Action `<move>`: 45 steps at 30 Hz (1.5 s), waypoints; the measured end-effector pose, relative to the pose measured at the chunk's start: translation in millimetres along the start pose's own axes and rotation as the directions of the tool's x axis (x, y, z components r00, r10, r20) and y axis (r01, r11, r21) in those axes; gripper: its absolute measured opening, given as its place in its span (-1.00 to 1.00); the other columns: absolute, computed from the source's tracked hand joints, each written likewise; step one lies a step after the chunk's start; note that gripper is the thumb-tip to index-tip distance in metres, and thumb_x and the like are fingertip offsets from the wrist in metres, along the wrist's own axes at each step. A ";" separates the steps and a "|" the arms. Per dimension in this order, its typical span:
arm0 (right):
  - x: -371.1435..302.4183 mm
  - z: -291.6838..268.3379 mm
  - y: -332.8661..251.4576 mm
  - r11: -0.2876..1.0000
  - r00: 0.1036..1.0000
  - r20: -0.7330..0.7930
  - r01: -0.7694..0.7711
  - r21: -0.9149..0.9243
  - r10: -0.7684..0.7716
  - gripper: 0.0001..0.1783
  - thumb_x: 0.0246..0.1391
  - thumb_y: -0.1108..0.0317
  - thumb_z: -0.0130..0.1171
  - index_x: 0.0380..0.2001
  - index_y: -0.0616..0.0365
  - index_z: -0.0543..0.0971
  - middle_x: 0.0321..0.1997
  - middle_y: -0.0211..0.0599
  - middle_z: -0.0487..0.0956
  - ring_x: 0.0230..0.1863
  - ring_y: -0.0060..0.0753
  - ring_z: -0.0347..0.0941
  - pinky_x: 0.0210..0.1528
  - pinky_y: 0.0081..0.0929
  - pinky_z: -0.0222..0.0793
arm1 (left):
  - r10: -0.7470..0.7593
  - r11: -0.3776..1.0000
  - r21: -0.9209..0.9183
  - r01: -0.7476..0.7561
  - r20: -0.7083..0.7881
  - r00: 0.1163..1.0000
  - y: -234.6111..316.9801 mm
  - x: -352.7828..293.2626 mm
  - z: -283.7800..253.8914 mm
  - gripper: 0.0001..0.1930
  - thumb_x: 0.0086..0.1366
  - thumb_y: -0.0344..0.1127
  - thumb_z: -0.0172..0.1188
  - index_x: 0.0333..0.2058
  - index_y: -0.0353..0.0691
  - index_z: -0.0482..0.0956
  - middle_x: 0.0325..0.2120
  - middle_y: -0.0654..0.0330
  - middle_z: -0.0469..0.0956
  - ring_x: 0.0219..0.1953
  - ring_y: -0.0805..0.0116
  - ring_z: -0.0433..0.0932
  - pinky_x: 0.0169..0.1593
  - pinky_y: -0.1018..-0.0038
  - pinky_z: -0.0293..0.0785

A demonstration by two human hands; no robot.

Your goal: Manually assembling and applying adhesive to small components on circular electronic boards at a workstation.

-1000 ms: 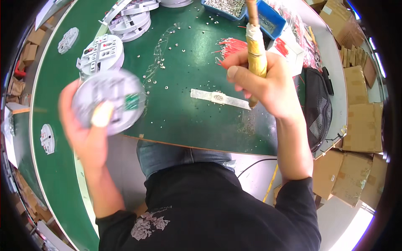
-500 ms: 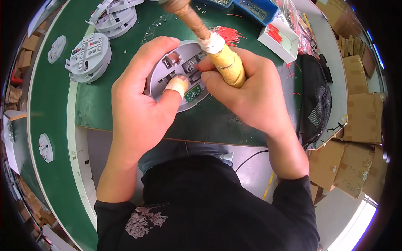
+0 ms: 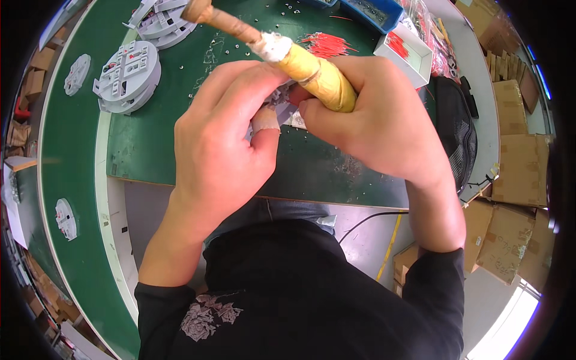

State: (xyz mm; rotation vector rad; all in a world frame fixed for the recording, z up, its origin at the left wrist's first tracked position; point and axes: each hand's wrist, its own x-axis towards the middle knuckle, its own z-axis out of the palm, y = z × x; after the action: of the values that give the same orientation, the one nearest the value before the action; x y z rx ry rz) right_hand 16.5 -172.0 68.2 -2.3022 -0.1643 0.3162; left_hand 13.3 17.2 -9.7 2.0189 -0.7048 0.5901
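Currently left hand (image 3: 222, 150) clenches the grey disc (image 3: 281, 105), mostly hidden beneath its fingers, while right hand (image 3: 372, 114) grasps the taped tool (image 3: 315, 75); crowded fingertips risk a slip.

The person wears a black long-sleeved top — a pale grey, cracked floral print (image 3: 207, 315) sits on its chest, left of centre. Blue jeans (image 3: 270, 213) show just above the print. A beige plaster (image 3: 264, 119) wraps one finger of the left hand (image 3: 222, 150).
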 end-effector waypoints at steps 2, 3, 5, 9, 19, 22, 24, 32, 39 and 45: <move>3.2 -3.5 -0.2 1.000 1.000 0.000 0.018 -0.025 -0.018 -0.83 0.05 0.41 0.27 -0.30 0.26 0.69 -0.53 -0.50 0.58 -0.52 -0.74 0.38 -0.46 -0.60 0.33 | -0.007 1.000 0.025 0.006 0.041 0.999 2.1 2.3 -0.9 -0.52 0.10 -0.66 0.31 0.04 -0.30 0.55 -0.07 0.00 0.61 -0.09 0.14 0.65 -0.02 0.37 0.59; 5.2 -5.4 -0.6 1.000 1.000 0.020 0.008 -0.011 -0.007 -0.83 0.05 0.41 0.27 -0.30 0.26 0.70 -0.53 -0.50 0.58 -0.52 -0.74 0.38 -0.46 -0.61 0.33 | -0.036 0.999 0.040 0.033 0.063 0.997 3.9 3.3 -0.6 -0.51 0.09 -0.66 0.32 0.04 -0.31 0.55 -0.08 0.00 0.61 -0.10 0.12 0.65 -0.03 0.38 0.59; 8.4 -8.4 -0.9 1.000 0.998 0.058 -0.014 0.017 0.013 -0.83 0.05 0.41 0.27 -0.30 0.26 0.70 -0.52 -0.50 0.58 -0.51 -0.74 0.38 -0.46 -0.61 0.32 | -0.094 0.993 0.074 0.087 0.104 0.990 5.2 5.4 0.0 -0.50 0.06 -0.65 0.35 0.04 -0.31 0.55 -0.09 0.01 0.60 -0.12 0.08 0.65 -0.05 0.39 0.58; 9.1 -1.9 7.5 0.993 0.999 0.038 -0.001 0.120 -0.003 -0.83 0.04 0.44 0.26 -0.28 0.26 0.69 -0.51 -0.50 0.58 -0.49 -0.76 0.38 -0.45 -0.61 0.33 | -0.038 0.999 -0.006 0.038 -0.005 0.999 -8.3 5.6 7.5 -0.54 0.06 -0.61 0.33 -0.02 -0.17 0.58 -0.22 0.15 0.61 -0.30 0.23 0.66 -0.25 0.38 0.60; -4.0 43.8 50.1 0.760 0.771 -0.226 0.448 -0.470 -0.595 -0.62 -0.19 0.58 0.37 -0.19 0.16 0.70 -0.31 -0.39 0.59 -0.39 -0.41 0.52 -0.39 -0.52 0.44 | -0.618 0.419 -0.595 0.686 0.367 0.695 -22.2 11.4 8.5 -0.63 0.24 -0.49 0.30 0.04 -0.36 0.54 -0.13 0.21 0.63 -0.20 0.52 0.61 -0.11 0.53 0.56; -0.8 45.5 44.8 0.705 0.780 -0.207 0.375 -0.602 -0.591 -0.55 -0.25 0.59 0.37 -0.16 0.11 0.71 -0.24 -0.31 0.58 -0.34 -0.29 0.51 -0.36 -0.48 0.46 | -0.635 0.390 -0.577 0.718 0.396 0.663 -32.0 7.8 10.6 -0.64 0.27 -0.48 0.28 0.05 -0.38 0.54 -0.12 0.23 0.60 -0.18 0.52 0.59 -0.09 0.54 0.55; 5.9 31.8 49.5 0.792 0.755 -0.298 0.449 -0.415 -0.584 -0.72 -0.11 0.58 0.34 -0.24 0.14 0.69 -0.22 -0.29 0.56 -0.34 -0.34 0.47 -0.35 -0.43 0.45 | -0.600 0.522 -0.656 0.546 0.173 0.781 -25.6 -1.4 17.8 -0.61 0.23 -0.50 0.29 0.05 -0.37 0.54 -0.13 0.21 0.58 -0.13 0.47 0.57 -0.04 0.52 0.52; 114.4 -12.3 54.6 0.327 0.604 -0.797 0.752 0.572 0.007 -0.82 0.36 0.29 0.13 -0.23 0.19 0.51 -0.28 -0.37 0.48 -0.35 -0.52 0.39 -0.33 -0.36 0.40 | 0.178 0.983 0.024 -0.181 0.094 0.980 -12.5 -21.8 26.1 -0.59 0.09 -0.35 0.37 -0.02 -0.16 0.64 -0.12 0.20 0.52 0.00 0.20 0.48 0.25 0.08 0.30; 162.7 16.7 69.6 0.292 0.652 -0.758 0.729 0.619 -0.023 -0.80 0.35 0.29 0.17 -0.14 0.19 0.46 -0.33 -0.38 0.44 -0.38 -0.53 0.37 -0.34 -0.37 0.43 | 0.139 0.984 0.065 -0.166 0.300 0.944 -15.6 -36.8 33.3 -0.64 0.02 -0.44 0.42 -0.13 -0.12 0.68 -0.14 0.23 0.54 0.04 0.15 0.47 0.31 -0.02 0.24; 142.4 17.9 59.4 0.251 0.696 -0.718 0.692 0.677 0.014 -0.79 0.36 0.24 0.15 -0.12 0.13 0.47 -0.25 -0.40 0.45 -0.33 -0.54 0.34 -0.27 -0.35 0.39 | 0.064 0.997 -0.061 -0.048 0.303 0.951 -13.5 -29.4 22.6 -0.69 0.06 -0.46 0.39 -0.16 -0.15 0.66 -0.15 0.18 0.55 -0.03 0.14 0.52 0.22 0.07 0.37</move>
State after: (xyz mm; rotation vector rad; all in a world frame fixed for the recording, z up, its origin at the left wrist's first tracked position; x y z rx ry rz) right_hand 149.5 -169.1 -12.1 -0.9691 -0.1372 -0.5228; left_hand 4.1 11.1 -47.5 2.0675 -0.9534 0.2885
